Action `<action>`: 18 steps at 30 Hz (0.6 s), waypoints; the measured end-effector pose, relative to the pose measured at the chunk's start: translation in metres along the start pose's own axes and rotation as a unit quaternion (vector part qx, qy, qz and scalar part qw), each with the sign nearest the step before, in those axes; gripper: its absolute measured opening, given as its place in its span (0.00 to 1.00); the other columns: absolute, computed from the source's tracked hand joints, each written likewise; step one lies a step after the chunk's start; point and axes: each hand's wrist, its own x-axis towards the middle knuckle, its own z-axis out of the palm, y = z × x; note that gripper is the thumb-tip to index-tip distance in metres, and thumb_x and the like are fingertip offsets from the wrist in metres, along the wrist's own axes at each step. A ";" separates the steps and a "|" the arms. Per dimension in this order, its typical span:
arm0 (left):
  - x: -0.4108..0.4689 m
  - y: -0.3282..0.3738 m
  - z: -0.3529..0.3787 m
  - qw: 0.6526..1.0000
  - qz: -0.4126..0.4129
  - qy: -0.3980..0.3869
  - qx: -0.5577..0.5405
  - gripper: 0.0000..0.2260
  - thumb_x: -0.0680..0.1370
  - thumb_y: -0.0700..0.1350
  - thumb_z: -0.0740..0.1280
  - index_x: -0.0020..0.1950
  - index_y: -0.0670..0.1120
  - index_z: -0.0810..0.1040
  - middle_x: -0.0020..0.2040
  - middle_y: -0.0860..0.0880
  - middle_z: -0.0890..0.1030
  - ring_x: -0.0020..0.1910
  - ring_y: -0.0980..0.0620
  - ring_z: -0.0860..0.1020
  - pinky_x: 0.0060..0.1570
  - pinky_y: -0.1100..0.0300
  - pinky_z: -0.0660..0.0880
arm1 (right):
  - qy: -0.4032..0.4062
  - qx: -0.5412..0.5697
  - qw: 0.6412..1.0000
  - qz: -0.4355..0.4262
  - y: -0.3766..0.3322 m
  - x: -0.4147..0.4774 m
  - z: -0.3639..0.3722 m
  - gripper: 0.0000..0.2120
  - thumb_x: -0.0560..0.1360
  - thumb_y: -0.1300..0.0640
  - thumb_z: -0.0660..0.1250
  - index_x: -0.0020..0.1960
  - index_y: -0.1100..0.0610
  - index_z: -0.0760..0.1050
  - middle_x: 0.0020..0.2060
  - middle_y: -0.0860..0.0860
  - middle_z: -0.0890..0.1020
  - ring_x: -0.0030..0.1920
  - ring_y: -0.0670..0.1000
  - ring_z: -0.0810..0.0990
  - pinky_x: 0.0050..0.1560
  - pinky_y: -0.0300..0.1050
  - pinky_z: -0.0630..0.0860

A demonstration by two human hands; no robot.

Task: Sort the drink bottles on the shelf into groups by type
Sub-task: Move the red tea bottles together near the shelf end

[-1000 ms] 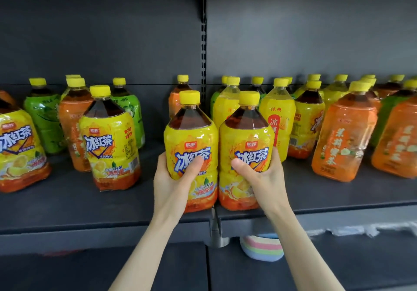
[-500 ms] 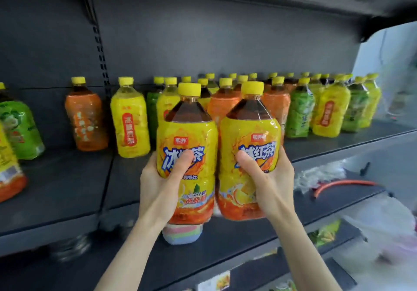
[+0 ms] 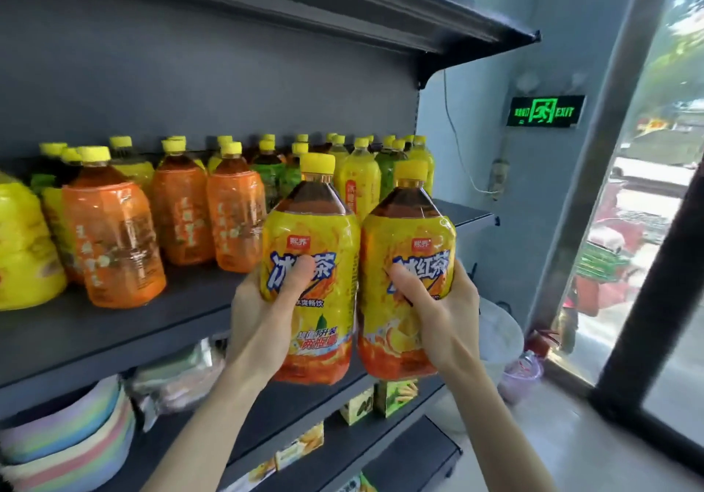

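"Drink bottles (image 3: 181, 217), where are they, seen from the head camera?"

"Most of them stand on the dark shelf (image 3: 114, 335), crowded towards its back wall. Three orange bottles (image 3: 114, 243) are nearest the front. There are green bottles (image 3: 268, 177) and yellow ones behind them, and a big yellow bottle (image 3: 23, 247) at the far left edge. All have yellow caps."

"And the two in front?"

"Those are mine. My left hand (image 3: 263, 324) is wrapped around the left bottle (image 3: 324, 232), with my thumb lying across its blue lettering. My right hand (image 3: 442, 320) grips the right bottle (image 3: 409, 232) the same way, thumb on the label. Both bottles are upright and just beside each other. They're the same kind: a yellow label, an orange band at the bottom and dark tea showing at the shoulder. I'm holding them off the shelf, in front of its edge and near its right end, with their bases below the shelf board."

"What else is around?"

"A stack of pastel bowls (image 3: 64, 426) sits on the shelf below, to the left, and small boxes (image 3: 392, 396) sit under the right bottle. A green exit sign (image 3: 544, 111) glows on the wall, next to a glass door (image 3: 647, 224)."
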 end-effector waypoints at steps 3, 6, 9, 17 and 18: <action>0.022 -0.016 0.042 1.000 0.020 -0.023 -0.006 0.19 0.63 0.64 0.68 0.50 0.57 0.77 0.44 0.62 0.84 0.44 0.60 0.82 0.41 0.62 0.78 | 0.022 -0.002 1.000 0.000 0.019 0.036 -0.026 0.27 0.56 0.35 0.72 0.49 0.51 0.78 0.40 0.45 0.85 0.41 0.45 0.84 0.43 0.43 0.79; 0.051 -0.038 0.084 0.999 0.029 -0.036 -0.020 0.23 0.63 0.65 0.67 0.53 0.55 0.78 0.46 0.59 0.84 0.46 0.57 0.82 0.42 0.62 0.78 | 0.038 -0.005 0.999 -0.003 0.041 0.076 -0.050 0.27 0.55 0.35 0.72 0.48 0.49 0.78 0.40 0.43 0.85 0.40 0.44 0.83 0.41 0.40 0.78; 0.084 -0.062 0.124 0.998 0.042 -0.032 -0.031 0.24 0.62 0.65 0.66 0.52 0.54 0.78 0.46 0.59 0.84 0.45 0.59 0.82 0.41 0.65 0.78 | 0.047 -0.017 0.999 -0.005 0.063 0.121 -0.070 0.28 0.54 0.35 0.72 0.47 0.50 0.78 0.39 0.45 0.85 0.40 0.44 0.83 0.40 0.41 0.78; 0.170 -0.109 0.245 0.996 0.045 -0.054 -0.052 0.15 0.71 0.57 0.68 0.55 0.53 0.77 0.45 0.60 0.84 0.45 0.60 0.82 0.38 0.69 0.76 | 0.088 -0.052 0.995 -0.017 0.112 0.240 -0.132 0.28 0.54 0.34 0.72 0.47 0.50 0.77 0.39 0.47 0.85 0.41 0.46 0.83 0.45 0.48 0.80; 0.180 -0.116 0.258 0.996 0.044 -0.056 -0.045 0.16 0.72 0.58 0.68 0.56 0.52 0.77 0.46 0.59 0.84 0.46 0.59 0.82 0.39 0.68 0.76 | 0.091 -0.052 0.994 -0.019 0.118 0.253 -0.141 0.28 0.54 0.34 0.72 0.47 0.50 0.77 0.39 0.46 0.85 0.41 0.45 0.83 0.45 0.47 0.80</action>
